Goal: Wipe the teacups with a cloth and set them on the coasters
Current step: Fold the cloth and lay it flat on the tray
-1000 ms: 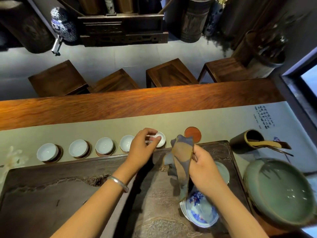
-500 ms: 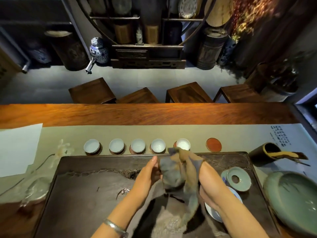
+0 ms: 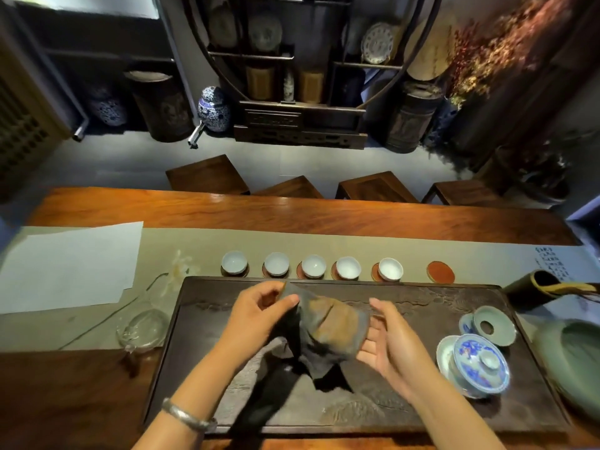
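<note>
The left hand (image 3: 259,315) is pinching the upper left corner of the dark, brown-and-grey wiping cloth (image 3: 328,332) between thumb and forefinger, the other fingers curled loosely. The right hand (image 3: 388,339) is lying palm-up and mostly spread, supporting the cloth's right side from beneath with its fingers, not clenched round it. The cloth is hanging between both hands above the middle of the dark carved wooden tea tray (image 3: 207,319), its lower tail drooping toward the tray's near edge. A silver bangle (image 3: 186,417) is sitting on the left wrist.

The tray's left half is lying bare around the hands. Near its right edge, a blue-and-white lidded porcelain bowl (image 3: 477,365) is standing, with a celadon ring-shaped strainer (image 3: 493,324) just behind it.

Beyond the tray's far edge, five small white teacups (image 3: 313,266) are standing in a row on round reddish-brown coasters (image 3: 300,272) on the pale green table runner (image 3: 201,241). One further red coaster (image 3: 440,272) is lying uncovered at the right end of the row, apart from the last cup.

Off the tray's left edge, a clear glass pitcher (image 3: 143,326) is standing on the runner, and a white paper sheet (image 3: 71,264) is lying toward the far left. Off the right edge, a large celadon basin (image 3: 571,358) is sitting at the bench's right end, with a dark cylindrical tool holder (image 3: 526,287) lying behind it.
</note>
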